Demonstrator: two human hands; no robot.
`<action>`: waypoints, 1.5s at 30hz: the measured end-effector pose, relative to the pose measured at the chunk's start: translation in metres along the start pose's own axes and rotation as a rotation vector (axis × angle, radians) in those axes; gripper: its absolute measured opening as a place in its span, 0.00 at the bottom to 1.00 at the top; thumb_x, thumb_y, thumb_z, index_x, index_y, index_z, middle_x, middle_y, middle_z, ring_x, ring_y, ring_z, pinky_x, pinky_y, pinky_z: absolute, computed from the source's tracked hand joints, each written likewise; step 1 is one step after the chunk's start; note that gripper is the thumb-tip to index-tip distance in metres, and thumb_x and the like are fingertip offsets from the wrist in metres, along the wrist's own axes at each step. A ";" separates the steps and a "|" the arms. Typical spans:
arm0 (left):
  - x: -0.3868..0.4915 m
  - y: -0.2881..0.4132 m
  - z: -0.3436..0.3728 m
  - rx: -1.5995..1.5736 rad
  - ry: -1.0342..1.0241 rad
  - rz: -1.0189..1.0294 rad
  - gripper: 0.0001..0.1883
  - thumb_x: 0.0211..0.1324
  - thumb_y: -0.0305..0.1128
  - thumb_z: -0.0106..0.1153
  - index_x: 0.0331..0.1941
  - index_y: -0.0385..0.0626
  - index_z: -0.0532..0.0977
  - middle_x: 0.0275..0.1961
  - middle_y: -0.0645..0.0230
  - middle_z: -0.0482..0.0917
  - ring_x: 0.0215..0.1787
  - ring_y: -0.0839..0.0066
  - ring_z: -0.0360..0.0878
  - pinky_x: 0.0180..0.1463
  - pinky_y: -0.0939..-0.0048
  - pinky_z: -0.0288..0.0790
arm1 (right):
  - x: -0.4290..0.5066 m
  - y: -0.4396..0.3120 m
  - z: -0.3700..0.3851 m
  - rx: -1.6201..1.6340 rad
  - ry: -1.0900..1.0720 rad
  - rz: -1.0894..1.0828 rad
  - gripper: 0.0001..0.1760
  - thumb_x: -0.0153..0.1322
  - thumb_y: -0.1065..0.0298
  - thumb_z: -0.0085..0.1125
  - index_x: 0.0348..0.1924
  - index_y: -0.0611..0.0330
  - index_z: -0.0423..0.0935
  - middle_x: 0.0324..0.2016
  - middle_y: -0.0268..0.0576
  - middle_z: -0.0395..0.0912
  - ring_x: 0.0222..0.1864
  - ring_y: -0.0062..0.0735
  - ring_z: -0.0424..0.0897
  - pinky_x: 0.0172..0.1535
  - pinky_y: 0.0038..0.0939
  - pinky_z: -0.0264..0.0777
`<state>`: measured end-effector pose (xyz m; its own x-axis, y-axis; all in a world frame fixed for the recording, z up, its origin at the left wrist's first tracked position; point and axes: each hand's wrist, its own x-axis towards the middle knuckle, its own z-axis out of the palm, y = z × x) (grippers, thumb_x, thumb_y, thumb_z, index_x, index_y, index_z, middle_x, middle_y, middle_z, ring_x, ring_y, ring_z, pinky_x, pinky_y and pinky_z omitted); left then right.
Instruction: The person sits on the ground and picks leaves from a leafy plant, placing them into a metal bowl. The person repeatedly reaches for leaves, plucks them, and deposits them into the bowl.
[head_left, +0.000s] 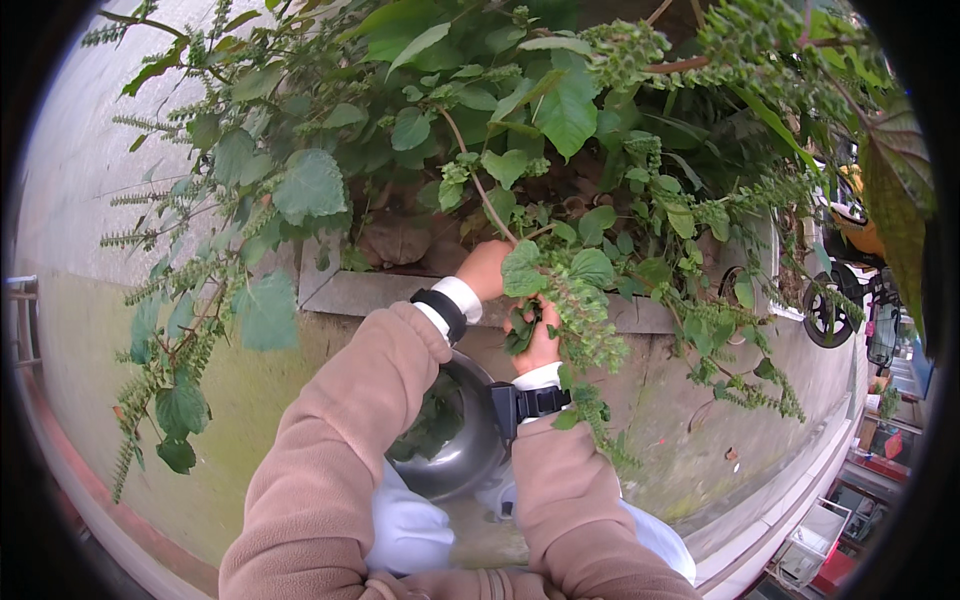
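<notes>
My left hand (484, 268) reaches in among a leafy green plant (568, 112), right beside a reddish-brown stem (491, 206). Foliage covers its fingers, so I cannot tell what they grip. Just below and to the right, my right hand (543, 345) is closed around a small bunch of picked green leaves (523, 330). A drooping flower spike (589, 319) hangs over that hand's right side. Beneath my forearms, a stainless steel bowl (472, 457) holds more loose leaves (431, 427). My left sleeve partly hides it.
The plant grows from a planter with a stone rim (375, 292), and dry brown leaves (397, 244) lie inside. Long seed-bearing stems (202, 322) droop over the left side. A parked two-wheeler (832, 304) stands at far right. Concrete paving (247, 420) surrounds my feet.
</notes>
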<state>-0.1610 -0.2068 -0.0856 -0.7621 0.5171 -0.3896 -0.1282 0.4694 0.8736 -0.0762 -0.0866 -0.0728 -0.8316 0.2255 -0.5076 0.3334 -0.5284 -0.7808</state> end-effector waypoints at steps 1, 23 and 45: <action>0.001 0.003 -0.001 0.023 0.047 0.000 0.14 0.55 0.36 0.51 0.43 0.39 0.72 0.37 0.57 0.77 0.37 0.63 0.74 0.42 0.63 0.69 | 0.001 0.002 0.003 0.029 0.028 0.006 0.09 0.69 0.60 0.44 0.27 0.53 0.66 0.16 0.31 0.61 0.18 0.24 0.64 0.21 0.25 0.59; -0.193 -0.026 -0.007 0.149 0.235 0.016 0.10 0.49 0.34 0.51 0.29 0.44 0.79 0.27 0.55 0.79 0.30 0.55 0.77 0.35 0.61 0.71 | -0.091 0.063 0.014 -1.003 -1.067 0.156 0.18 0.65 0.59 0.51 0.37 0.67 0.76 0.34 0.52 0.77 0.38 0.48 0.76 0.44 0.36 0.68; -0.313 0.080 -0.060 -0.409 0.267 0.152 0.18 0.59 0.37 0.49 0.50 0.38 0.71 0.45 0.60 0.78 0.45 0.72 0.76 0.50 0.72 0.69 | -0.152 -0.213 0.152 -1.698 -0.530 -0.989 0.15 0.58 0.77 0.56 0.39 0.65 0.74 0.36 0.51 0.75 0.41 0.49 0.75 0.43 0.36 0.71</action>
<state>0.0292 -0.3740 0.1233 -0.9204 0.3315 -0.2074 -0.2002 0.0563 0.9781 -0.0886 -0.1331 0.2263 -0.8699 -0.4813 0.1078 -0.4892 0.8143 -0.3122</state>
